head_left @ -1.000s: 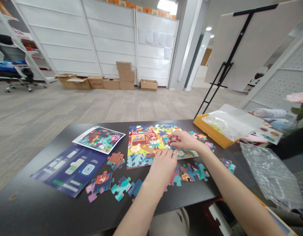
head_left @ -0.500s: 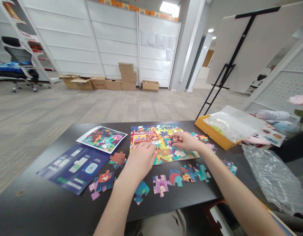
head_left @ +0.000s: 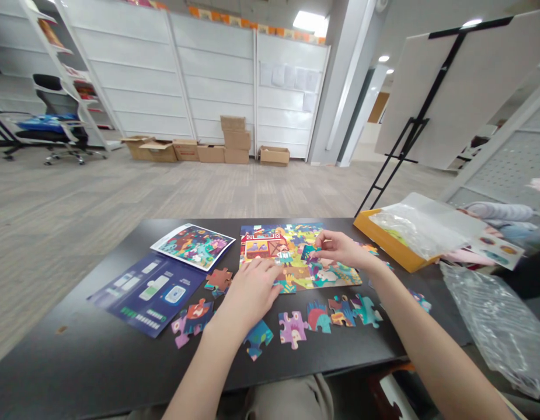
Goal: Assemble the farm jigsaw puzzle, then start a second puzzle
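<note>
An assembled jigsaw puzzle [head_left: 298, 279] with a red barn and farm animals lies on the black table. My left hand [head_left: 257, 286] rests palm down over its lower left edge, fingers stretched out. Above the right half, my right hand [head_left: 340, 249] pinches a dark blue and teal puzzle piece [head_left: 307, 252], which is tilted. Whether that piece touches the puzzle below, I cannot tell. Loose pieces lie in front, among them a pink one [head_left: 292, 328], a teal one [head_left: 366, 310] and a blue-green one [head_left: 257, 338]. A brown piece [head_left: 218, 281] sits left of my left hand.
At the left lie a picture sheet [head_left: 193, 246] and a dark blue leaflet [head_left: 142, 294]. A yellow box [head_left: 383, 242] with clear plastic inside stands at the right back. Clear plastic wrap [head_left: 493, 326] hangs by the right edge. More loose pieces lie near my right forearm.
My right hand has risen slightly from the puzzle, and a dark blue and teal piece now shows tilted at its fingertips. My left hand stays in place. The whole view has shifted a little.
</note>
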Action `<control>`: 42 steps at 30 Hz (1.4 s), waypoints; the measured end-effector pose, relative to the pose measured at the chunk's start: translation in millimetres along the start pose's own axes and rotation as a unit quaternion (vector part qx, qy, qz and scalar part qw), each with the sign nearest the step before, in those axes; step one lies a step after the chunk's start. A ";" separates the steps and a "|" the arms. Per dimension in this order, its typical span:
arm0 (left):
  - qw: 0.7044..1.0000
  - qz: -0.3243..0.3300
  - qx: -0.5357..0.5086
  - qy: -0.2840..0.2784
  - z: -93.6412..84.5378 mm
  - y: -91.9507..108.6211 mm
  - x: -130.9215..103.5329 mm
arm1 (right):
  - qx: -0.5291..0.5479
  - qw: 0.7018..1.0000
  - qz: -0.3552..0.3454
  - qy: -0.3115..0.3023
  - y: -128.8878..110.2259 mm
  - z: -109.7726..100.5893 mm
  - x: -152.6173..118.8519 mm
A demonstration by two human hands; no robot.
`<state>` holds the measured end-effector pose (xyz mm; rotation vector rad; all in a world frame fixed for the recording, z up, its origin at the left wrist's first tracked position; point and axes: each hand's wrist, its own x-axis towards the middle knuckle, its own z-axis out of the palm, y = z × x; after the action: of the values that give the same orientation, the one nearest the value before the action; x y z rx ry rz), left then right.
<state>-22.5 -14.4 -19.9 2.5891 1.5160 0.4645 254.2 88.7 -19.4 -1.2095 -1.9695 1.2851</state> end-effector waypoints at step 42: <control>0.999 0.002 0.015 -0.042 10.5 2.0 2.0 | -0.286 0.935 -0.202 -0.065 -24.2 45.9 -2.2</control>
<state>-16.7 -13.0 -29.0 2.5996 1.5024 0.3315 209.9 61.6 -17.5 -0.8854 -2.6266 0.6118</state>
